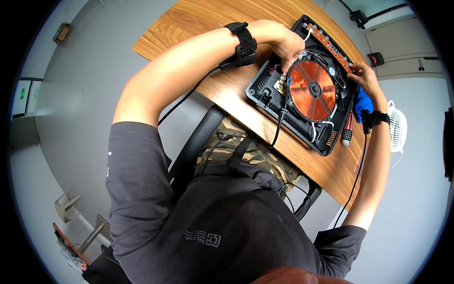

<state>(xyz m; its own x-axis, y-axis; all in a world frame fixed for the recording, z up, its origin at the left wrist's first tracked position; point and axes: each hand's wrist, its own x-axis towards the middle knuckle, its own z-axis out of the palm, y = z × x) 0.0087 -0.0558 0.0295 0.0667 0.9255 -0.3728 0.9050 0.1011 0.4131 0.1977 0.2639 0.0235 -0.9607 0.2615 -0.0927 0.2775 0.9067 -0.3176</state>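
Note:
An opened induction cooker point(265, 102) lies on the table with its inside showing. A round copper coil point(302, 97) sits in the black casing, and a long orange circuit board point(329, 43) runs along the far side. My left hand point(286, 45) reaches down into the casing beside the coil's left edge, fingers bent together; what its fingertips hold, if anything, is hidden. At the right end of the orange board, my right hand point(364, 78) has thumb and fingers pinched at the board's edge. Both wrists wear black straps with cables.
A screwdriver point(348, 130) with a red and black handle lies right of the casing, near a blue item point(363, 102) partly behind my right wrist. A black cord point(280, 128) hangs over the near edge of the wooden table point(213, 92). A white fan point(397, 125) stands at the right.

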